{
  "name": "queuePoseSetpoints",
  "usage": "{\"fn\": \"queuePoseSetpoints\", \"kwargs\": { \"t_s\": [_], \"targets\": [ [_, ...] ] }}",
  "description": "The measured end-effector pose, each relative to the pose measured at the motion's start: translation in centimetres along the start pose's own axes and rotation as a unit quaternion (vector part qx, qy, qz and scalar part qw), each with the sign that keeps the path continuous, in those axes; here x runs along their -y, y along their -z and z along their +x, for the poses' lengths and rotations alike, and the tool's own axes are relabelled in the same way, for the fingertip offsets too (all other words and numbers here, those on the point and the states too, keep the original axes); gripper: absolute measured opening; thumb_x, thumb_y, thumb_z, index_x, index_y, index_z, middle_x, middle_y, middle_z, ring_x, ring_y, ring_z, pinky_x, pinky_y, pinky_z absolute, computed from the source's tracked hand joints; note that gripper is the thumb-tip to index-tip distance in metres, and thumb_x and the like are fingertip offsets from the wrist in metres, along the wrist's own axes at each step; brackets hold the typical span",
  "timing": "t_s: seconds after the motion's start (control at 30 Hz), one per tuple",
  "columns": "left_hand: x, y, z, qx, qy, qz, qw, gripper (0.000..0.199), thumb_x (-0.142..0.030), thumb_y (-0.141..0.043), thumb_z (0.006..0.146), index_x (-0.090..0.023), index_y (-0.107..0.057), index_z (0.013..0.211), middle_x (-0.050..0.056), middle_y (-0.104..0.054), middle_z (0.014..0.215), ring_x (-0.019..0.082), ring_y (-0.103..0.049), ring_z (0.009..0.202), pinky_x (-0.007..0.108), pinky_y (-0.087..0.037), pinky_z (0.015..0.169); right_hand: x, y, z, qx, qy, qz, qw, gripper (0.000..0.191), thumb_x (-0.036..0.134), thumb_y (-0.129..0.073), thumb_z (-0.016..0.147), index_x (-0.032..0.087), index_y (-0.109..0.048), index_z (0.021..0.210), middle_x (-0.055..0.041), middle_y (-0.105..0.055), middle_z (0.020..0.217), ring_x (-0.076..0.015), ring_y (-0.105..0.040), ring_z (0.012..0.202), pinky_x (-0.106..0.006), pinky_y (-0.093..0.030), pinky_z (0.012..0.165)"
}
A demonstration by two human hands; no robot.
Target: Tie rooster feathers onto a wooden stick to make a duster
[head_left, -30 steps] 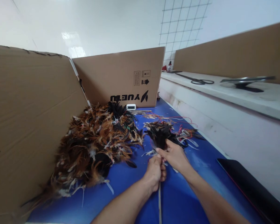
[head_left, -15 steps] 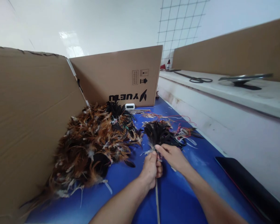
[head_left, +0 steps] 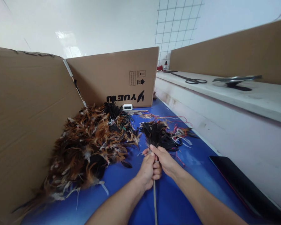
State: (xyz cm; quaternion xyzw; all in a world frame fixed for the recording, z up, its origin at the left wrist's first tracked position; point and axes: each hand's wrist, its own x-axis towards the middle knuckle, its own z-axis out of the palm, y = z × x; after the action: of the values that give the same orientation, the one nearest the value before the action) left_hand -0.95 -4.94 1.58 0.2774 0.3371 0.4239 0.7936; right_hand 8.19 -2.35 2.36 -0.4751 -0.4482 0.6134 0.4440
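My left hand [head_left: 148, 172] is closed around a thin stick [head_left: 155, 200], which runs down out of view toward me. Dark feathers [head_left: 154, 132] fan out at the stick's upper end. My right hand [head_left: 165, 159] pinches the base of these feathers, its thumb pressed there right above my left fist. Fingers of both hands hide the joint between feathers and stick. To the left lies a large heap of brown and black feather bunches [head_left: 93, 137], some with pale ties.
Cardboard panels [head_left: 89, 75] stand behind and left of the heap. A small white digital display [head_left: 127, 107], thin sticks [head_left: 140, 112] and red string [head_left: 175, 117] lie farther back. Scissors [head_left: 194, 81] rest on the white ledge [head_left: 236, 98]. At right is a black mat [head_left: 239, 181].
My right hand has moved in closer against the left, its fingers now wrapped round the feather base. The whole view has shifted slightly.
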Motion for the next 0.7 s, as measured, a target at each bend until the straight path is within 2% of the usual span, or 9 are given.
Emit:
{"fn": "queuePoseSetpoints", "kwargs": {
  "t_s": [0.2, 0.33, 0.43, 0.53, 0.7],
  "targets": [
    [0.0, 0.2, 0.2, 0.027, 0.008, -0.07, 0.997, 0.042, -0.052, -0.065, 0.07, -0.018, -0.041, 0.077, -0.004, -0.044, 0.054, 0.003, -0.033, 0.036, 0.014, -0.012, 0.033, 0.4, 0.0, -0.4, 0.003, -0.021, 0.014, 1.0, 0.046, 0.057, -0.058, 0.074, 0.013, -0.068, 0.079, -0.0041, -0.063, 0.064, -0.0128, -0.056, 0.054, -0.021, -0.042, 0.046],
    [-0.4, 0.6, 0.2, 0.049, 0.03, -0.106, 0.993, 0.036, -0.043, -0.067, 0.072, -0.014, -0.047, 0.08, 0.0, -0.05, 0.062, 0.002, -0.035, 0.038, 0.014, -0.012, 0.033, 0.7, 0.2, -0.5, 0.019, -0.004, 0.039, 0.999, 0.045, 0.056, -0.06, 0.073, 0.013, -0.068, 0.075, -0.0036, -0.062, 0.061, -0.0118, -0.056, 0.053, -0.02, -0.043, 0.047],
    [-0.7, 1.1, 0.1, 0.091, 0.054, -0.108, 0.989, 0.034, -0.042, -0.065, 0.075, -0.013, -0.05, 0.082, 0.0, -0.05, 0.063, 0.003, -0.035, 0.039, 0.014, -0.013, 0.033, 0.7, 0.5, -0.4, 0.034, 0.003, 0.052, 0.998, 0.045, 0.057, -0.061, 0.071, 0.013, -0.068, 0.073, -0.0033, -0.062, 0.059, -0.0124, -0.057, 0.054, -0.021, -0.045, 0.05],
    [-1.0, 1.3, 0.1, 0.129, 0.074, -0.111, 0.983, 0.033, -0.043, -0.063, 0.076, -0.013, -0.051, 0.084, -0.001, -0.047, 0.062, 0.004, -0.035, 0.04, 0.015, -0.016, 0.033, 0.7, 0.6, -0.4, 0.044, -0.009, 0.051, 0.998, 0.048, 0.06, -0.06, 0.07, 0.013, -0.068, 0.072, -0.0018, -0.06, 0.053, -0.0103, -0.052, 0.045, -0.021, -0.041, 0.044],
    [-1.2, 1.4, 0.0, 0.162, 0.102, -0.151, 0.97, 0.031, -0.043, -0.058, 0.08, -0.013, -0.052, 0.084, -0.003, -0.039, 0.058, 0.003, -0.029, 0.039, 0.013, -0.013, 0.032, 1.1, 0.5, -0.6, 0.061, -0.027, 0.062, 0.996, 0.051, 0.063, -0.06, 0.069, 0.012, -0.067, 0.069, -0.0031, -0.062, 0.056, -0.0094, -0.051, 0.045, -0.021, -0.042, 0.046]
  ]
}}
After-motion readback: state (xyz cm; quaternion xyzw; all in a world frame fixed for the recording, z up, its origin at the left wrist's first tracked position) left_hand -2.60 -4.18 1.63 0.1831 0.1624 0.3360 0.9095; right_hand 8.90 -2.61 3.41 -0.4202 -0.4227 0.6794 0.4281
